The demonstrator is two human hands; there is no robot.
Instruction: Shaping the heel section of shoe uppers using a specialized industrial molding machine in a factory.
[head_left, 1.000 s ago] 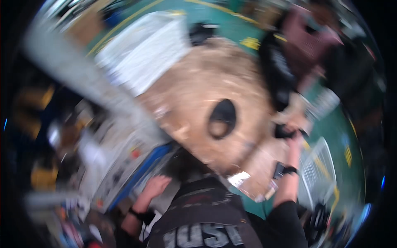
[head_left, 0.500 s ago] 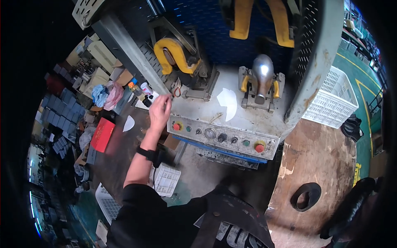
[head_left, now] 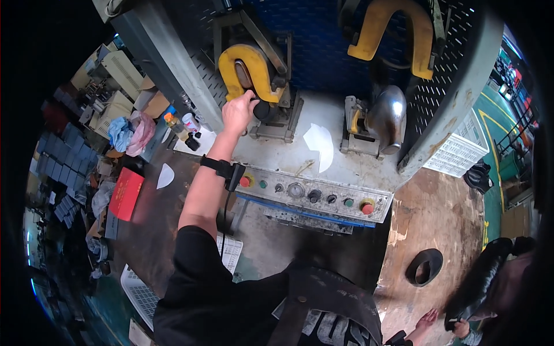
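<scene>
My left hand (head_left: 237, 115) reaches to the left station of the machine, fingers closed at the edge of a black piece (head_left: 262, 110) below the yellow U-shaped clamp (head_left: 254, 69). The hand hides part of that piece. At the lower right edge my right hand (head_left: 426, 320) shows small, its fingers stretched out and nothing seen in them. Close by it, a black ring-shaped piece (head_left: 424, 267) lies on the wooden board. The right station carries a shiny metal form (head_left: 390, 115), bare, with a raised yellow clamp (head_left: 398, 29) above.
White cut pieces (head_left: 320, 147) lie on the machine bed. Along its front runs a control panel (head_left: 311, 193) with buttons and a gauge. Bottles (head_left: 180, 128) and a red box (head_left: 126, 194) stand left. At right are a white crate (head_left: 459, 154) and another person's hand (head_left: 461, 329).
My left hand has moved up and right, from beside the bottles to the black piece at the left station. My right hand has come into view at the lower right.
</scene>
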